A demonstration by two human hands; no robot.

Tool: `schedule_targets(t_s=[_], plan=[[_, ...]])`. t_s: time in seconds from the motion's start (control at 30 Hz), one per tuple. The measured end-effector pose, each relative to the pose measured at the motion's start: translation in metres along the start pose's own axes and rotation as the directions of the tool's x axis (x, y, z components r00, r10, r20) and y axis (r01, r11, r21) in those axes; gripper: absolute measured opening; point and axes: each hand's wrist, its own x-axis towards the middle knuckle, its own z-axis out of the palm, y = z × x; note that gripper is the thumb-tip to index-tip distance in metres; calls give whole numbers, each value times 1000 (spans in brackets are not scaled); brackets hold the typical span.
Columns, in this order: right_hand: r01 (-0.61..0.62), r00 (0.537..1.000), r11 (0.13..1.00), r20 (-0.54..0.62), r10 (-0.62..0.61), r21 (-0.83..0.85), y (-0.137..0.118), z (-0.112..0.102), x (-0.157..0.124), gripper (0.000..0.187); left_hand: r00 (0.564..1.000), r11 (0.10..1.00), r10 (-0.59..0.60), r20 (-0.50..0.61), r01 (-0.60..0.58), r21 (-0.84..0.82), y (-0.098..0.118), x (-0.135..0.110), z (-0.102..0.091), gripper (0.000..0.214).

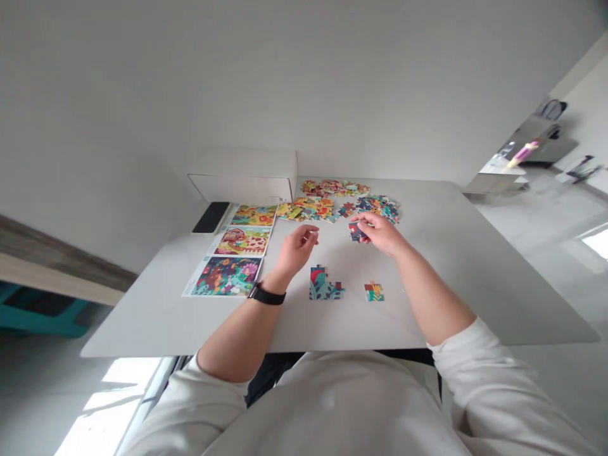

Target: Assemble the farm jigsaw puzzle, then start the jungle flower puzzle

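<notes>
Bench [456, 253] in pale grey spreads below me; over its middle, my right hand [384, 234] pinches a dark purple cardboard jigsaw piece [354, 232], just near of a dark multicoloured heap of pieces [380, 208]. My left hand [297, 248] is half curled; I can't tell whether it holds anything. A slack pinch could drop the piece, and a low wrist might skew the joined teal pieces [325, 285]. Far left, a white cardboard box [242, 188] seems closed, contents hidden.
</notes>
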Motion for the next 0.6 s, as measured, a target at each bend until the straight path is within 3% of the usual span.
schedule_targets(t_s=[0.17,0.27,0.43,0.6], plan=[[80,997,997,15,-81,14,16,42,-16,46,1000,999,0,-14,0,-49,-15,7,-2,35],[76,997,997,15,-77,18,30,57,-16,50,1000,1000,5,25,-5,-3,-19,7,-2,37],[70,997,997,14,-70,10,42,61,-15,40,983,996,25,181,-39,78,-9,3,1,37],[59,997,997,50,-61,41,45,63,-16,39,961,998,29,275,-46,54,-3,-3,6,29]])
